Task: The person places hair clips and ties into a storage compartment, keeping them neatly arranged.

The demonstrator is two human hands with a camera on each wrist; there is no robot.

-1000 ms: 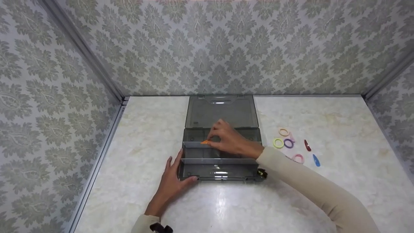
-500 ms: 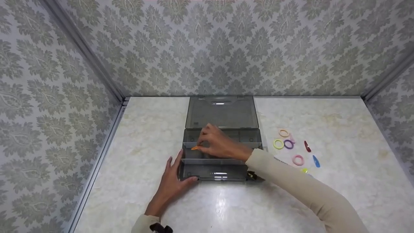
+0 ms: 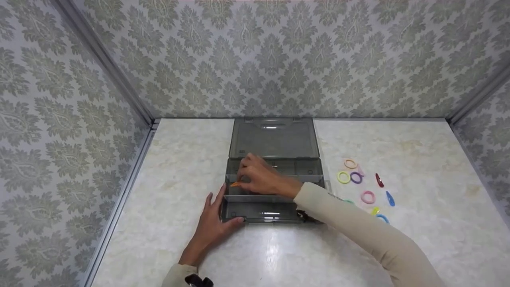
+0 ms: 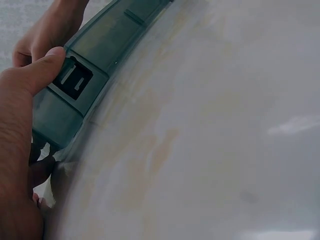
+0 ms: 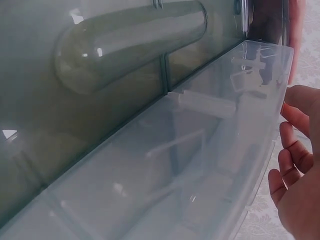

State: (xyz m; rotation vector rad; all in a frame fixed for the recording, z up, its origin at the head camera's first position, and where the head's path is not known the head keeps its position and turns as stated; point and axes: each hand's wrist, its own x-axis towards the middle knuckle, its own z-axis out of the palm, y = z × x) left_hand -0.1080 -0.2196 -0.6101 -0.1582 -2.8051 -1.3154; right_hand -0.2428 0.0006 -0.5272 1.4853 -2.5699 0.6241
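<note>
A grey see-through organizer box (image 3: 255, 209) lies with its lid (image 3: 275, 141) folded back, its inside split by long dividers. My right hand (image 3: 261, 176) reaches into the left part of the middle compartment, pinching an orange hair clip (image 3: 235, 184). In the right wrist view, that hand (image 5: 300, 165) is beyond a clear divider (image 5: 200, 165), and the clip is mostly hidden. My left hand (image 3: 212, 223) holds the box's front left corner, with the thumb on the front and the fingers along the left side. The left wrist view shows its thumb (image 4: 47, 67) beside the latch.
Right of the box lie yellow (image 3: 343, 177), purple (image 3: 356, 177), orange (image 3: 350, 164) and pink (image 3: 367, 197) rings like hair ties. A red hair clip (image 3: 379, 180) and a blue hair clip (image 3: 390, 198) lie farther right. A blue ring (image 3: 382, 218) shows beside the right sleeve.
My right hand has moved left and slightly nearer, carrying the orange hair clip from the rear divider into the middle compartment. The left hand stays on the box corner.
</note>
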